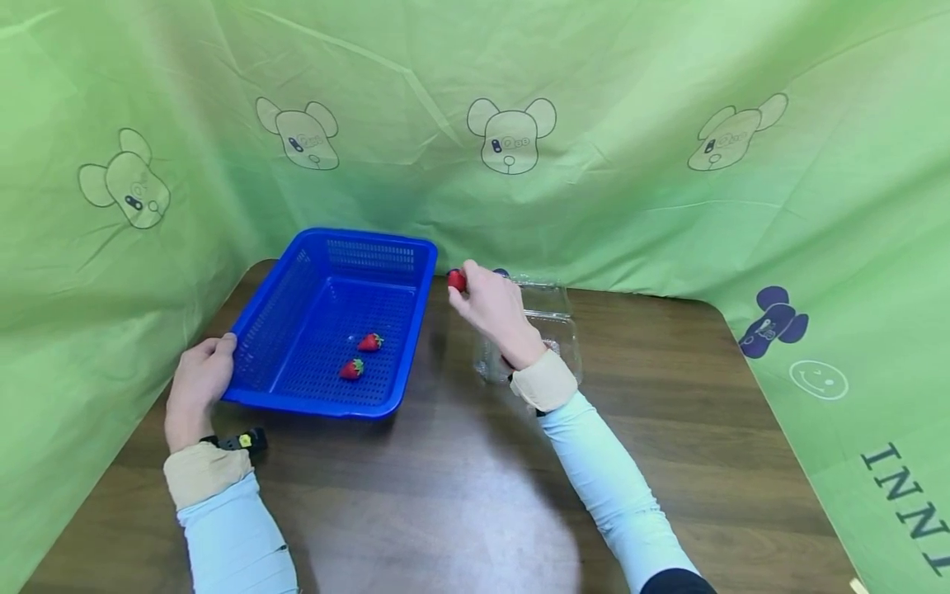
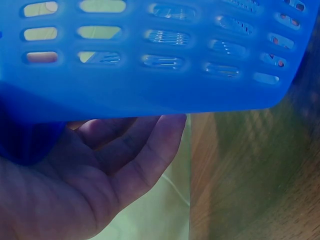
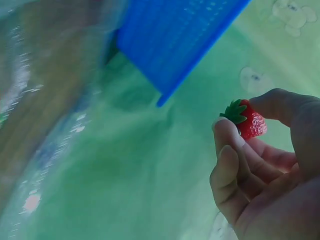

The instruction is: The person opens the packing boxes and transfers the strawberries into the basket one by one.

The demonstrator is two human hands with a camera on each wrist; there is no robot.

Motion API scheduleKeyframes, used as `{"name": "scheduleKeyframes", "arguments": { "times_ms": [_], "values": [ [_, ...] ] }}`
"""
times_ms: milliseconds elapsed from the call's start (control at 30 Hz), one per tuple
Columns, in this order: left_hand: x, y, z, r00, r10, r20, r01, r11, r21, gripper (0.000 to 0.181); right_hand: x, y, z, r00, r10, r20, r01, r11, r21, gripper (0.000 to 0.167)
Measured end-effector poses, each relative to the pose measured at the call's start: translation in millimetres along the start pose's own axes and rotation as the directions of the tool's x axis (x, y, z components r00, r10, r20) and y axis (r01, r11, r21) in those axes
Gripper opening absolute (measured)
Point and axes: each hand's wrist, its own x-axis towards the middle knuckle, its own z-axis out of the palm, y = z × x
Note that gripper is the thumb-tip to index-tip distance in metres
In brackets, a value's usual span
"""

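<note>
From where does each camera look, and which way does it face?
Head: on the person's head, facing forward and down at the blue basket and table; left hand, right hand and sleeves show.
Left wrist: on that wrist, facing the basket's slotted wall; the left hand shows.
Right wrist: on that wrist, facing the pinched strawberry, with green cloth behind; the right hand shows.
Head and right wrist share the pinched strawberry, right hand and basket.
</note>
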Motion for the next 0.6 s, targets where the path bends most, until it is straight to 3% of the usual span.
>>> {"name": "scheduleKeyframes", "arguments": {
  "times_ms": [233, 600],
  "values": [
    [3.9, 1.6, 1.1, 0.999, 0.032, -0.006, -0.032, 0.999, 0.02, 0.072, 18.8, -25.2, -4.0, 0.997, -0.053, 0.06, 0.05, 0.998, 0.041, 0.017],
    [-1.3, -0.4, 0.7, 1.0, -0.003, 0.024, 0.003, 1.0, 0.002, 0.076, 29.6, -73.3, 13.6, 0.98, -0.14, 0.142, 0.131, 0.989, 0.071, 0.019]
  ]
}}
